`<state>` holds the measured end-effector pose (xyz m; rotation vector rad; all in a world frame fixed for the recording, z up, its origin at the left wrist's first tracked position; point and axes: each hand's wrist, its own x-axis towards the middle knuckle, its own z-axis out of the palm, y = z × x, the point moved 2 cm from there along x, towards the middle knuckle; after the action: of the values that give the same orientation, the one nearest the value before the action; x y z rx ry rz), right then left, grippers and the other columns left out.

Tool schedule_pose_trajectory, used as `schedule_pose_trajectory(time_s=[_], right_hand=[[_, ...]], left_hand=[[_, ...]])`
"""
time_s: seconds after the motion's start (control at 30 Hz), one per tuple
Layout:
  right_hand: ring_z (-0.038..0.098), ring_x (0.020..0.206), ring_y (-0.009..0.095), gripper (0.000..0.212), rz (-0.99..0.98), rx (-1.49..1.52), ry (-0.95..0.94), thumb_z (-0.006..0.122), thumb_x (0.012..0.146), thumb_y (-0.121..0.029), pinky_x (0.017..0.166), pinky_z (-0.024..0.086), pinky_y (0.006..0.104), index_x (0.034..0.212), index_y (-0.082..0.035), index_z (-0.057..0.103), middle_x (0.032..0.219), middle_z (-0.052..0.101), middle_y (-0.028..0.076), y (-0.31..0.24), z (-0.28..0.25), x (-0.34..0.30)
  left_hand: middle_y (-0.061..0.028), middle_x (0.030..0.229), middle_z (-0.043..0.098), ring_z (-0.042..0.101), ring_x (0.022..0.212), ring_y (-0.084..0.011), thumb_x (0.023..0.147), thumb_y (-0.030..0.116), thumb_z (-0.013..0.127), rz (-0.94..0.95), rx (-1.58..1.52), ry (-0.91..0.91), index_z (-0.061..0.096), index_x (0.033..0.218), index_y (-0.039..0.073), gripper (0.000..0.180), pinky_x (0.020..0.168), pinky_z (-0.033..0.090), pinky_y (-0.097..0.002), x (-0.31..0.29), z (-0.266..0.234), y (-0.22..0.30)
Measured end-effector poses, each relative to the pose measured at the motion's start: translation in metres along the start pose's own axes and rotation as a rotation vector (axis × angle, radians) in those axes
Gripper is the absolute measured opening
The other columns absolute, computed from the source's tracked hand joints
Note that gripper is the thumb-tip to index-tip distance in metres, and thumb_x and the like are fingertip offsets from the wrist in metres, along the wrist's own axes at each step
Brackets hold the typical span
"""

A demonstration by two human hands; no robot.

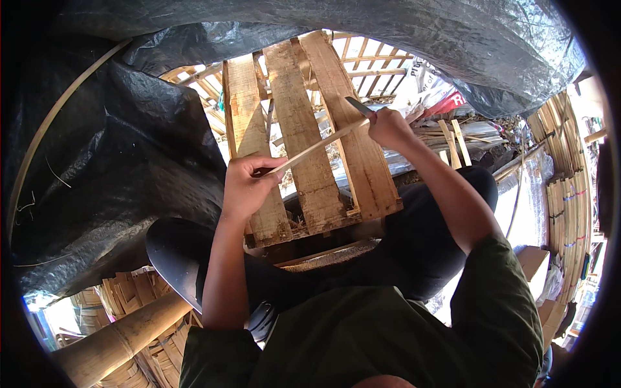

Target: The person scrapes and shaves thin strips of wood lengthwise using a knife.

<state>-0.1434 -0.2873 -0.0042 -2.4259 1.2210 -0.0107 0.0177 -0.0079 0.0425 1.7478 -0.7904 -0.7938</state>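
Note:
My left hand (pixel 251 184) is closed around the near left end of a thin pale strip (pixel 323 143), which looks like split bamboo. The strip slants up to the right above a slatted wooden pallet (pixel 301 129). In my right hand (pixel 391 129) is a knife; its grey blade (pixel 359 107) points up and to the left, and the handle is hidden in my fist. The strip's far end reaches my right hand, close to the blade; whether the blade touches it I cannot tell. Both forearms are held out over the pallet, my knees on either side of it.
Dark plastic sheeting (pixel 116 149) hangs on the left and across the top (pixel 414 32). A thick bamboo pole (pixel 123 339) lies at lower left. Tied bundles of bamboo strips (pixel 566 213) stand at the right. Two short wooden pieces (pixel 455 143) stick up beyond my right knee.

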Motion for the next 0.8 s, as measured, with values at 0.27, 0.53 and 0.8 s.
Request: schedule_pose_trajectory(time_s=[0.27, 0.53, 0.8], right_hand=[[0.064, 0.075, 0.048, 0.043, -0.062, 0.076, -0.028, 0.045, 0.096, -0.026, 0.07, 0.052, 0.0517, 0.082, 0.01, 0.064, 0.074, 0.063, 0.032, -0.009, -0.008, -0.015], [0.065, 0.075, 0.047, 0.044, 0.077, 0.216, -0.007, 0.044, 0.097, -0.026, 0.069, 0.052, 0.05, 0.082, 0.011, 0.063, 0.073, 0.063, 0.032, -0.003, 0.005, -0.017], [0.062, 0.048, 0.029, 0.053, 0.206, 0.335, -0.105, 0.041, 0.101, -0.035, 0.046, 0.05, 0.0399, 0.084, 0.011, 0.06, 0.058, 0.06, 0.019, -0.024, -0.006, -0.034]], left_hand=[[-0.0053, 0.078, 0.067, 0.064, 0.068, -0.0097, 0.079, -0.008, 0.069, 0.054, -0.053, -0.005, 0.073, 0.097, -0.002, 0.02, 0.061, 0.05, -0.0224, -0.003, 0.003, -0.003], [-0.0063, 0.08, 0.067, 0.067, 0.067, -0.0124, 0.08, -0.01, 0.067, 0.03, -0.063, 0.008, 0.072, 0.097, -0.003, 0.018, 0.06, 0.052, -0.0229, -0.002, 0.008, 0.0], [-0.0083, 0.081, 0.066, 0.065, 0.068, -0.013, 0.08, -0.014, 0.063, 0.03, -0.043, -0.002, 0.072, 0.098, -0.004, 0.022, 0.062, 0.059, -0.0254, -0.002, 0.007, 0.005]])
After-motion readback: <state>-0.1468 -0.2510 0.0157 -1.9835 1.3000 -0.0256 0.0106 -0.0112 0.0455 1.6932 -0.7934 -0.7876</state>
